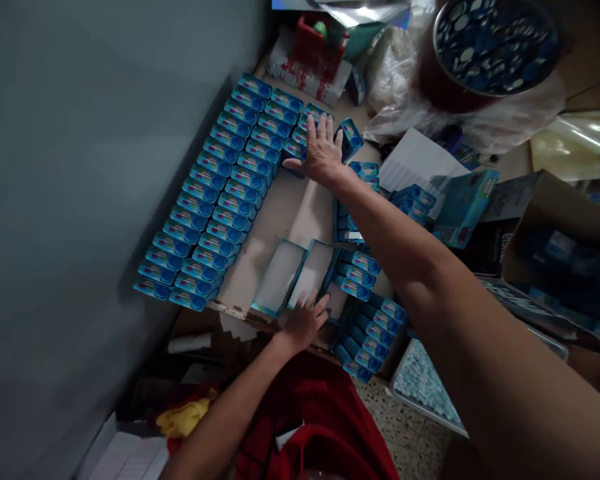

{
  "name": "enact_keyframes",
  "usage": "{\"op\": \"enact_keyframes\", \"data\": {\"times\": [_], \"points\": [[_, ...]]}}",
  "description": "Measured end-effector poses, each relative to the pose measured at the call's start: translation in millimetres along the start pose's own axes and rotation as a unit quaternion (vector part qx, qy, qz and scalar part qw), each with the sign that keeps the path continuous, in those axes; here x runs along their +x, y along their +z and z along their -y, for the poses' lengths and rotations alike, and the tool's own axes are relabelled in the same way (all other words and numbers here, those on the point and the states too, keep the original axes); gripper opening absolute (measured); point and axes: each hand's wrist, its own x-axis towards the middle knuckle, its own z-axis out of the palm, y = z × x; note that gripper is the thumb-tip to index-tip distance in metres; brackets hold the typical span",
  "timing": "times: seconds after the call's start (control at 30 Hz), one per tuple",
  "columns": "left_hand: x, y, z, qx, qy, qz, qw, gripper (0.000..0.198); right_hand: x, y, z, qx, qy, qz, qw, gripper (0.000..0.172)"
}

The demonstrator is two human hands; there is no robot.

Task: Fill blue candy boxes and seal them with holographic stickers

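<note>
My right hand reaches far across the board, fingers stretched flat over the end of the third row of small blue boxes. One tilted blue box stands just right of its fingers. My left hand rests at the near edge of the board, fingers extended against an empty open blue carton; a second empty open carton lies beside it. Several rows of small blue boxes line the left side of the wooden board.
A grey wall stands at the left. More blue boxes are stacked at the right of the cartons. A bagged round tub of caps, white paper, cardboard boxes and red cloth surround the board.
</note>
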Motion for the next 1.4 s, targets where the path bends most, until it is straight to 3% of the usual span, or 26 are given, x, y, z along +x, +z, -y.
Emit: {"op": "enact_keyframes", "data": {"times": [0.07,0.17,0.33,0.53,0.6,0.77,0.9,1.0,1.07,1.17,1.23,1.3,1.4], "points": [[-9,1.7,-12,-0.024,-0.019,-0.009,0.999,0.052,24,26,1,-0.011,0.008,0.01,1.0,0.108],[-25,3.3,-30,-0.049,-0.042,-0.042,0.997,0.058,22,41,6,-0.028,0.019,0.004,0.999,0.096],[-50,3.3,-48,-0.06,-0.09,-0.085,0.99,0.057,1,29,21,-0.043,0.036,0.0,0.998,0.079],[-60,13.4,-43,-0.04,-0.153,-0.129,0.979,0.046,-14,10,46,-0.032,0.08,0.013,0.996,0.071],[-59,16.2,-40,-0.032,-0.159,-0.148,0.976,0.04,-14,4,51,-0.023,0.095,0.021,0.995,0.075],[-56,12.7,-39,-0.022,-0.153,-0.178,0.972,0.037,10,-7,43,-0.006,0.144,0.058,0.988,0.109],[-63,9.1,-41,-0.012,-0.177,-0.171,0.969,0.031,9,-23,36,-0.016,0.174,0.057,0.983,0.108],[-76,8.0,-39,-0.041,-0.193,-0.151,0.969,0.027,-49,-56,47,0.004,0.143,0.0,0.99,0.1],[-86,6.1,-36,-0.067,-0.19,-0.149,0.968,0.025,-121,-85,62,0.033,0.102,-0.046,0.993,0.11],[-97,1.0,-32,-0.111,-0.184,-0.164,0.963,0.024,-255,-115,85,0.082,0.037,-0.049,0.995,0.089],[-98,-2.9,-30,-0.156,-0.194,-0.175,0.953,0.023,-338,-116,95,0.104,0.027,0.0,0.994,0.078],[-94,-6.2,-30,-0.217,-0.228,-0.192,0.93,0.023,-399,-102,97,0.107,0.054,0.037,0.992,0.075],[-80,-9.9,-35,-0.341,-0.304,-0.233,0.859,0.027,-443,-69,84,0.06,0.108,0.048,0.991,0.063]]}}
